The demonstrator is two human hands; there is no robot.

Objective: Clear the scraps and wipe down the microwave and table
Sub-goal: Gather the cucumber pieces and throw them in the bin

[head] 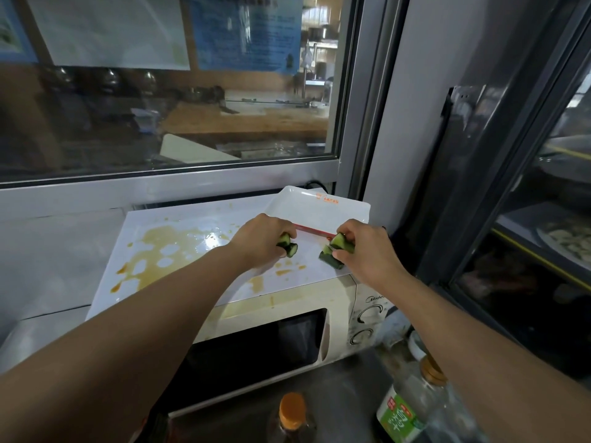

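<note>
1. Where the microwave (281,314) fills mid-frame, its white top carries brown sauce stains (166,247), mostly at centre left.
2. Left hand (262,241): centre of frame, over the microwave top, fingers curled round cucumber pieces (287,245).
3. Right hand (364,251): right of centre, fingers pinching more cucumber chunks (342,243).
4. Loose cucumber piece (331,261): lying on the microwave top just below the right hand's fingers.
5. White tray (319,203): upper centre right, at the back of the microwave top, behind both hands; red strip along its near edge.
6. Orange-capped bottle (291,410): bottom centre, in front of the microwave.
7. Green-labelled bottle (412,407): bottom right, on the table (348,375).
8. Window (166,84): upper left, behind the microwave.
</note>
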